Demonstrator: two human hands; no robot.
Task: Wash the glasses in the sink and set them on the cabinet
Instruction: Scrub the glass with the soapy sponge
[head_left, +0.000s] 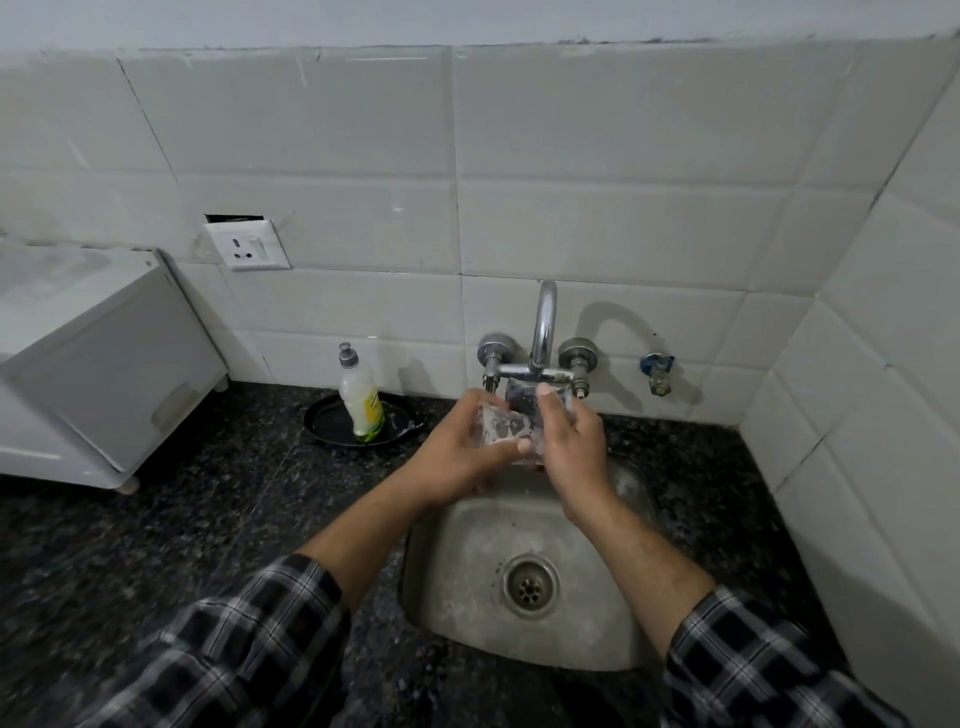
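Note:
A clear, soapy glass (501, 428) is held over the back of the steel sink (467, 561), just under the tap (543, 332). My left hand (460, 449) grips the glass from the left, fingers curled round its side. My right hand (569, 441) holds a dark scrubber (522, 397) against the glass's rim end, thumb on top. The glass lies tilted, mostly hidden by both hands. The white cabinet (93, 358) stands on the counter at the left.
A dish-soap bottle (361, 397) stands on a black plate (332, 421) left of the tap. The sink basin shows a drain (530, 584). A small blue valve (657, 371) sticks from the tiled wall on the right. Dark granite counter (182, 530) surrounds the sink.

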